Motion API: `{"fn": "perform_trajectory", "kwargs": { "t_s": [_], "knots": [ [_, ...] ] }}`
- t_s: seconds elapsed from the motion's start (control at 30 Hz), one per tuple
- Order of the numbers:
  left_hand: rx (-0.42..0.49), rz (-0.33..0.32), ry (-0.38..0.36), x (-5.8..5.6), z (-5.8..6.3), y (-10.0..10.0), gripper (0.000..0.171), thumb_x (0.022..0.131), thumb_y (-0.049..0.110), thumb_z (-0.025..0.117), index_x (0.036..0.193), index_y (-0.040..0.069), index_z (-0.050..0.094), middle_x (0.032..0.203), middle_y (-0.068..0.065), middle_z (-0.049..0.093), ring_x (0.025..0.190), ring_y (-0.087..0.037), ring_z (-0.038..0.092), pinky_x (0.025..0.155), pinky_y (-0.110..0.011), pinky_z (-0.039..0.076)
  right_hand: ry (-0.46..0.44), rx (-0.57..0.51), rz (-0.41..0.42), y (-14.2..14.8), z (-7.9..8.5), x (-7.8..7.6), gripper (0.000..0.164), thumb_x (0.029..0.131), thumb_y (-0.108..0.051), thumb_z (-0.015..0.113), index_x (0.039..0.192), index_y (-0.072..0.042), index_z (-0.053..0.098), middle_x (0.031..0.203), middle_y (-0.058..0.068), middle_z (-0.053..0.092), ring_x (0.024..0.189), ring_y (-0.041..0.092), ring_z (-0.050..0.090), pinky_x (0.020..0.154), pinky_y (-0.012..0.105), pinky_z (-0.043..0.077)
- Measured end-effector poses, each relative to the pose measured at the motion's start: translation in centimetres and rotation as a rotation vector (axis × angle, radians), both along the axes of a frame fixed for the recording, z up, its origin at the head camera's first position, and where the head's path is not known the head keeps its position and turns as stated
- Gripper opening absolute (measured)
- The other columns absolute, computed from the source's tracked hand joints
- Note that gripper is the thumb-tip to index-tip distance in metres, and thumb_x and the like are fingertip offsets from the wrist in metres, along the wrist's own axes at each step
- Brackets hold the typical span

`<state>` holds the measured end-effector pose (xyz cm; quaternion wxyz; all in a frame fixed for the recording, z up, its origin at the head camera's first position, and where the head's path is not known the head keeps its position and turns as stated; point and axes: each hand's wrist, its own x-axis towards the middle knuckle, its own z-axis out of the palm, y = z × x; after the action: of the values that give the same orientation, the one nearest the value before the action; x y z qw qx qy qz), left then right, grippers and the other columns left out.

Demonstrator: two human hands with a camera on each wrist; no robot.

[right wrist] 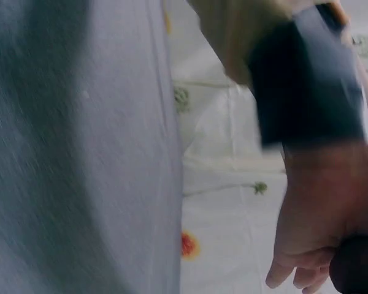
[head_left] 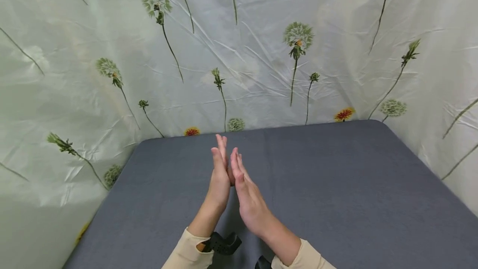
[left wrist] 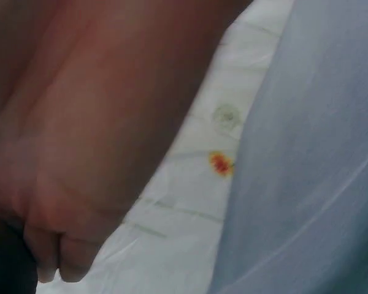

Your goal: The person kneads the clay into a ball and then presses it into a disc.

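In the head view my left hand (head_left: pixel 219 187) and right hand (head_left: pixel 252 203) stand upright, palm facing palm, near the table's middle. Their fingers are straight and point away from me. A narrow brownish thing (head_left: pixel 232 177) shows in the gap between the palms, mostly hidden. A dark, rounded thing (right wrist: pixel 357 268) lies against the hand at the lower right of the right wrist view. Similarly, a dark shape (left wrist: pixel 7 263) fills the lower left corner of the left wrist view, beside a large blurred palm. Its kind cannot be told.
A dark grey table (head_left: pixel 336 190) spreads under both hands. Behind and beside it hangs a pale, wrinkled sheet (head_left: pixel 254 53) printed with dandelions and flowers. Black bands (head_left: pixel 224 244) sit at the wrists, by the cream sleeves (head_left: pixel 190 252).
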<state>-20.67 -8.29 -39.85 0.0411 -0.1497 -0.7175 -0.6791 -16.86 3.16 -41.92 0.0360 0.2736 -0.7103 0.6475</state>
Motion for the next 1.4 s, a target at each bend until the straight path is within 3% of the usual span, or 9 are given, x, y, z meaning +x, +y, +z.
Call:
{"fn": "perform_trajectory", "kwargs": {
  "t_s": [0.07,0.4,0.47,0.53,0.7,0.77,0.93,1.1,1.4],
  "knots": [
    [-0.028,-0.028,0.023,0.2,-0.4,0.8,0.080,0.105,0.076,-0.002,0.171,0.034,-0.013,0.182,0.005,-0.004,0.169,-0.030,0.004,0.132,-0.069,0.006,0.017,-0.024,-0.048,0.6,0.3,-0.2,0.063,0.118,-0.044,0.003,0.173,-0.013,0.007,0.182,-0.002,0.002,0.169,0.026,-0.004,0.133,0.064,0.001],
    [-0.177,-0.043,0.296,2.5,1.2,2.1,0.085,0.103,0.078,-0.005,0.172,0.028,-0.013,0.181,0.011,-0.011,0.168,-0.019,-0.015,0.131,-0.068,-0.004,-0.086,-0.093,0.000,2.0,0.2,-1.6,0.075,0.114,-0.054,-0.005,0.173,-0.008,0.001,0.182,0.007,-0.004,0.169,0.033,-0.008,0.130,0.070,-0.003],
    [-0.152,-0.023,0.283,2.1,1.4,1.4,0.087,0.100,0.082,-0.005,0.171,0.033,-0.013,0.181,0.012,-0.010,0.167,-0.014,-0.013,0.132,-0.064,0.002,-0.108,-0.084,0.032,1.2,-0.3,-1.2,0.072,0.114,-0.052,-0.005,0.173,-0.009,-0.004,0.182,0.007,-0.004,0.168,0.033,-0.009,0.130,0.070,-0.004],
    [-0.113,-0.008,0.230,1.3,1.2,0.7,0.089,0.098,0.085,-0.006,0.171,0.035,-0.013,0.181,0.011,-0.008,0.158,-0.021,0.035,0.119,-0.052,0.035,-0.105,-0.079,0.053,0.6,-0.4,-0.8,0.070,0.115,-0.050,-0.005,0.172,-0.010,-0.006,0.182,0.007,-0.003,0.168,0.032,-0.009,0.130,0.070,-0.004],
    [-0.024,-0.035,0.062,0.1,0.1,0.2,0.089,0.097,0.086,-0.005,0.171,0.038,-0.013,0.182,0.007,-0.006,0.153,-0.036,0.044,0.121,-0.060,0.037,-0.006,-0.057,0.010,0.5,-0.1,-0.2,0.068,0.117,-0.045,-0.002,0.172,-0.008,0.006,0.182,0.006,0.005,0.169,0.034,-0.004,0.129,0.071,-0.005],
    [-0.005,-0.071,0.043,0.2,-0.3,0.6,0.087,0.099,0.085,-0.004,0.171,0.037,-0.014,0.182,0.005,-0.007,0.169,-0.030,-0.002,0.130,-0.072,0.004,0.027,-0.053,-0.028,0.9,0.2,-0.3,0.068,0.117,-0.045,-0.002,0.172,-0.007,0.011,0.182,0.006,0.007,0.169,0.035,-0.003,0.129,0.072,-0.005],
    [-0.070,-0.149,0.115,1.7,-1.0,2.7,0.081,0.105,0.076,-0.004,0.171,0.030,-0.017,0.181,0.004,-0.015,0.168,-0.027,-0.013,0.129,-0.073,-0.004,-0.002,-0.111,-0.077,2.7,1.0,-1.6,0.079,0.113,-0.058,-0.004,0.173,-0.009,0.011,0.182,0.004,0.008,0.170,0.031,0.000,0.131,0.069,0.001],
    [-0.137,-0.125,0.185,2.8,-0.4,3.3,0.080,0.105,0.075,-0.007,0.171,0.030,-0.016,0.180,0.008,-0.017,0.167,-0.025,-0.022,0.127,-0.074,-0.010,-0.087,-0.135,-0.029,3.2,1.0,-2.6,0.087,0.108,-0.067,-0.007,0.173,-0.011,0.004,0.182,0.002,0.004,0.170,0.026,0.001,0.133,0.064,0.001],
    [0.036,-0.012,0.123,0.1,0.5,0.5,0.096,0.095,0.089,-0.004,0.171,0.032,-0.017,0.182,0.007,-0.012,0.167,-0.024,-0.021,0.126,-0.071,-0.015,-0.121,-0.054,0.076,0.9,0.4,-1.1,0.074,0.114,-0.054,-0.005,0.172,-0.009,-0.003,0.182,0.008,-0.002,0.169,0.031,-0.009,0.130,0.070,-0.003]
  ]
}}
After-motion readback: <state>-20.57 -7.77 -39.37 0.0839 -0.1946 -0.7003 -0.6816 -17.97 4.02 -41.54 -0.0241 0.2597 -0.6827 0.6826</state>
